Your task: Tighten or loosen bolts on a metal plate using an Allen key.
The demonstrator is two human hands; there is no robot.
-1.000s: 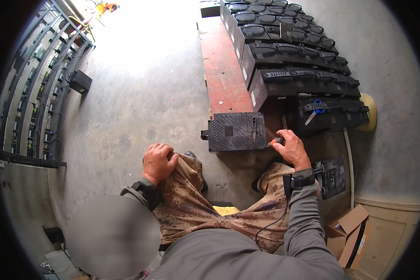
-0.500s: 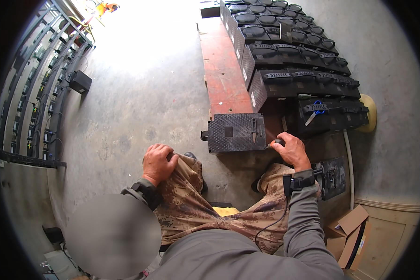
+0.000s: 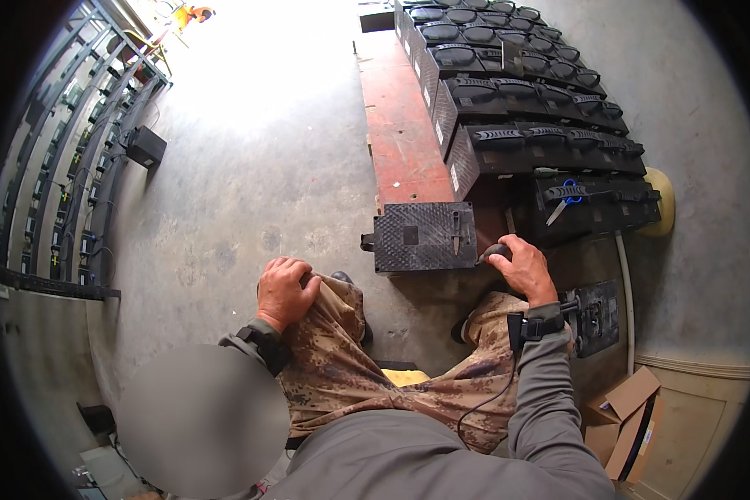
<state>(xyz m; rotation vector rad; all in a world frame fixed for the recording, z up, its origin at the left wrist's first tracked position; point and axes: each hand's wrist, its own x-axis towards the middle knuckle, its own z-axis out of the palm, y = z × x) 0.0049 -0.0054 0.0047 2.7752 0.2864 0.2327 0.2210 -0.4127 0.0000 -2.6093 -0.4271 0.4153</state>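
Note:
My left hand [image 3: 285, 290] rests on my left knee, its fingers lying over the camouflage trousers [image 3: 333, 325], holding nothing. In front of my knees stands a black box [image 3: 417, 250] with a diamond-patterned face on top and a handle [image 3: 367, 242] on its left side. A small slim tool [image 3: 457, 234] lies on that face near its right edge. My right hand [image 3: 525, 273] is closed around a dark bulbous-handled tool [image 3: 498, 251], at the box's right edge. The tool's tip is by the front right corner; whether it touches cannot be made out.
Rows of black boxes with handles [image 3: 550, 137] stand on a red board [image 3: 400, 125] at right. Blue-handled scissors [image 3: 568, 193] lie on the nearest row. A black flat part [image 3: 596, 321] and a cardboard box [image 3: 625, 408] are at lower right. A metal rack [image 3: 67, 167] stands left.

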